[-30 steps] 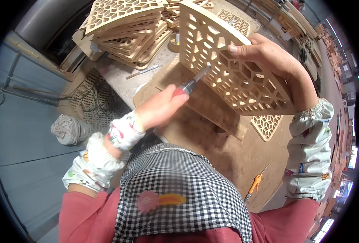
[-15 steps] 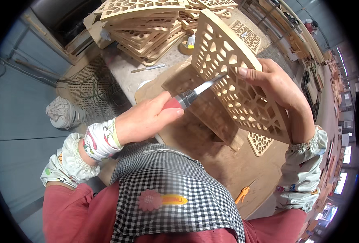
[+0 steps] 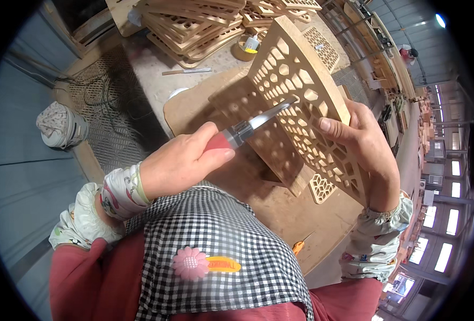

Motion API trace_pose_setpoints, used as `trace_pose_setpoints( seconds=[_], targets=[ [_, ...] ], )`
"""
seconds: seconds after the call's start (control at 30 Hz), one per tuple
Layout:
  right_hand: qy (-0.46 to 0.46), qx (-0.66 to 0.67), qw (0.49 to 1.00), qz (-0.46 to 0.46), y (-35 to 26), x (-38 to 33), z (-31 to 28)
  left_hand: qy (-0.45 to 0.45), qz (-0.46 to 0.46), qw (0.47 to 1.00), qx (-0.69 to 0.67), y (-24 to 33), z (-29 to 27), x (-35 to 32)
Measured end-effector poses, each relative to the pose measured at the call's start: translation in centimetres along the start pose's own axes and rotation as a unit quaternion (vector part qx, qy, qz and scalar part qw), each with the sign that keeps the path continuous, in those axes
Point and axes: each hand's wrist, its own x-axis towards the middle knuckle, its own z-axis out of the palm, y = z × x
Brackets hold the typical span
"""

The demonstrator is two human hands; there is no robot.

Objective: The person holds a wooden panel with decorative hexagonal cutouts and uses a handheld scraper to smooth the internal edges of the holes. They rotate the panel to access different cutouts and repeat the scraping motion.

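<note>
My left hand (image 3: 175,163) is closed around the red handle of a tool (image 3: 239,131) with a grey collar and a narrow, tapering metal blade. The blade's tip meets a hole in the upper part of an openwork wooden panel (image 3: 329,88). Many polygon-shaped holes pierce this panel, which is held tilted on edge. My right hand (image 3: 362,142) grips its right edge, thumb on the near face and the other fingers mostly hidden behind. Below the panel, a wooden board (image 3: 237,101) lies in its patterned shadow.
Stacked openwork panels (image 3: 189,32) fill the table's far left. Near them are a round container (image 3: 244,49) with a small bottle and a thin, flat tool (image 3: 186,71). Smaller openwork pieces (image 3: 322,188) lie rightward. An orange-handled tool (image 3: 298,247) is close to my apron; a white bucket (image 3: 63,125) stands left.
The view has shifted a little. The panel stands somewhat steeper, and the blade's tip is farther from my right thumb. Both hands keep their holds.
</note>
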Motion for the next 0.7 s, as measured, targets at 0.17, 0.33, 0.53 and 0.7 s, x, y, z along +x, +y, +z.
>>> trace_pose_setpoints(
  seconds=[0.17,0.33,0.53,0.7],
  targets=[
    [-0.011,-0.031,0.999,0.032,-1.5,0.1,0.9,-0.016,0.072,0.997,-0.018,-0.8,1.1,3.0],
    [-0.015,0.048,0.998,0.048,-2.1,0.4,1.5,0.003,0.073,0.997,-0.026,-1.1,2.4,4.6],
    [-0.014,0.039,0.998,0.05,-2.3,0.7,1.8,0.032,0.071,0.997,-0.022,-1.9,3.1,5.4],
    [-0.015,0.085,0.995,0.045,-2.5,0.5,2.3,-0.093,-0.033,0.971,-0.219,-1.8,1.0,5.6]
  ],
)
